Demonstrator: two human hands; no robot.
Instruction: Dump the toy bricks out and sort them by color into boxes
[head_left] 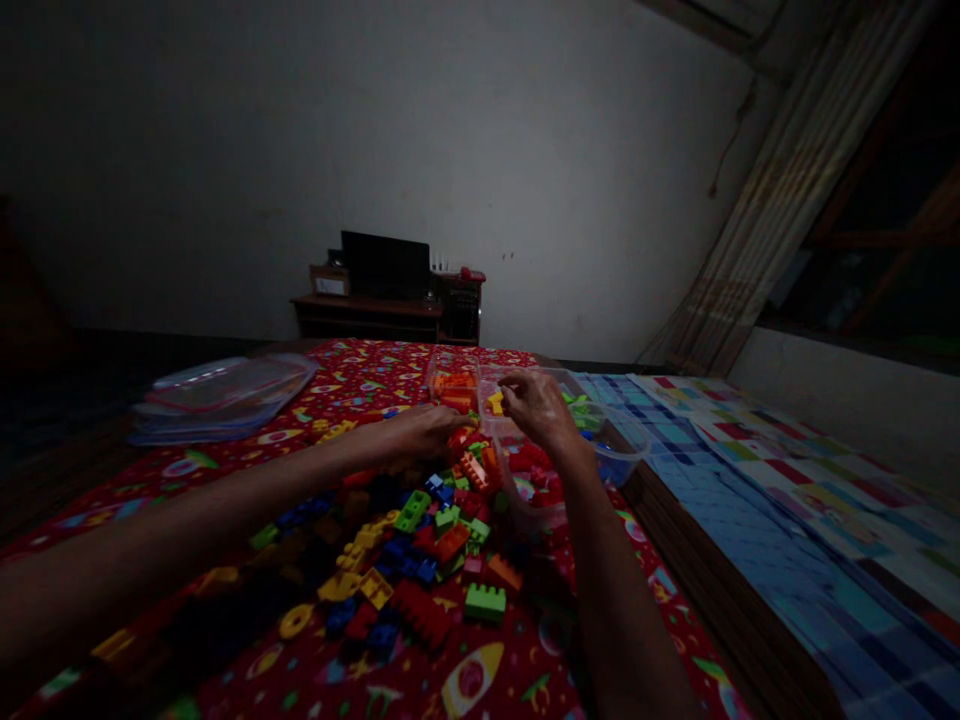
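Note:
A heap of coloured plastic building bricks (420, 545) lies on a red patterned cloth (487, 680). My left hand (427, 425) rests palm down at the far edge of the heap, fingers curled over bricks I cannot make out. My right hand (536, 405) hovers over clear plastic tubs, its fingers pinched together over the tub of yellow bricks (495, 400). Beside it stand a tub of orange bricks (454, 385), a tub of red bricks (532, 480) and a tub of green and blue bricks (619, 445).
Clear plastic lids (225, 395) are stacked at the left on the cloth. A blue chequered mat (750, 520) lies to the right, below the wooden edge (705, 570). A low desk with a dark screen (386, 285) stands at the far wall. The room is dim.

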